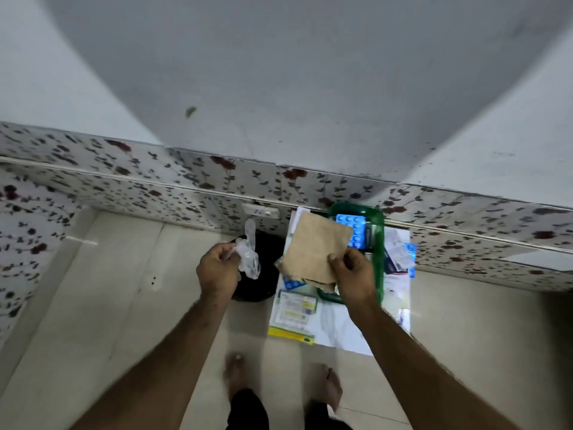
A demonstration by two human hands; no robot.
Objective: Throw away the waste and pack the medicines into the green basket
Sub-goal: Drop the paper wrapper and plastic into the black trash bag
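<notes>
At frame centre the left hand is pinching a crumpled clear plastic wrapper above the round black bin. The right hand is gripping a torn brown paper bag over the green plastic basket, just right of centre, hiding the blue blister strip inside. Released here, the bag would probably be landing among the medicines.

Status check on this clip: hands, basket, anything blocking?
Left hand shut on clear plastic wrapper, over black bin. Right hand shut on brown paper bag. Green basket holds blue pill strip; bag partly covers it.
</notes>
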